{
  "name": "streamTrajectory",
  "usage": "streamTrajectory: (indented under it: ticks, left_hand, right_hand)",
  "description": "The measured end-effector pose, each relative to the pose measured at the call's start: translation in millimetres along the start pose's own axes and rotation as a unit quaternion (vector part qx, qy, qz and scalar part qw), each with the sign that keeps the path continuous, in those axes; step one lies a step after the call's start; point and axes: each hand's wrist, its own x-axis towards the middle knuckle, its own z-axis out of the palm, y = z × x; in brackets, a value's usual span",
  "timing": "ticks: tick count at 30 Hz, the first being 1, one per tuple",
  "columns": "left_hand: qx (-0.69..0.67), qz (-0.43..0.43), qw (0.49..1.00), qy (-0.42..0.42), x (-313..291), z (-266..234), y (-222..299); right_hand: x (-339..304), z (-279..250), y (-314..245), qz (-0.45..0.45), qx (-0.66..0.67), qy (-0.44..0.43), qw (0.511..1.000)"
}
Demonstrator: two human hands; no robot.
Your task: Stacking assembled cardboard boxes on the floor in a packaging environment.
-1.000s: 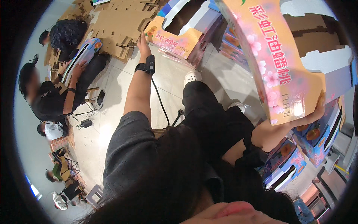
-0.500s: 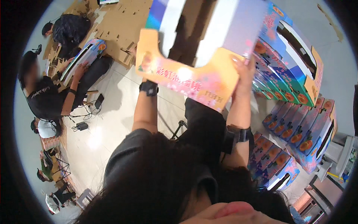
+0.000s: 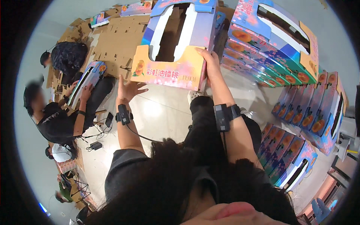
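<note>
A printed fruit carton [image 3: 202,30] with a yellow-orange end panel, blue-purple sides and a long open slot in its top is in front of me. My right hand [image 3: 211,63] grips its near right corner, thumb over the end panel's upper edge and fingers along the side. Just below the near left corner, my left hand [image 3: 129,90] is open with fingers spread, holding nothing. What supports the carton from beneath is hidden. Each wrist wears a dark strapped device.
Matching cartons stand in a tall stack [image 3: 270,48] to the right, with upright rows [image 3: 303,108] nearer me. Cardboard sheets [image 3: 112,45] lie at the far left. A seated co-worker [image 3: 56,120] handles another carton [image 3: 88,82]. A black adapter [image 3: 94,146] and cables lie on the floor.
The carton has moved farther from me and now looks less tilted. My left hand has come out from under it and opened. My right hand still grips its right corner.
</note>
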Motion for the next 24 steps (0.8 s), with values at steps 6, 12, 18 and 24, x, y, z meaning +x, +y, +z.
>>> streamTrajectory:
  ticks: [6,12,18,24]
  left_hand:
    - [0.138,0.004,0.966,0.220,36,28,2]
    - [0.107,0.141,0.940,0.292,59,41,14]
    - [0.089,0.223,0.930,0.277,92,53,16]
    - [0.157,0.207,0.928,0.268,122,21,6]
  right_hand:
    - [8,-5,7,-0.023,-0.011,0.006,1.000]
    - [9,-5,11,-0.014,-0.065,-0.063,0.996]
    - [16,-4,29,-0.151,-0.086,-0.136,0.975]
    - [17,-9,31,-0.178,-0.052,-0.124,0.975]
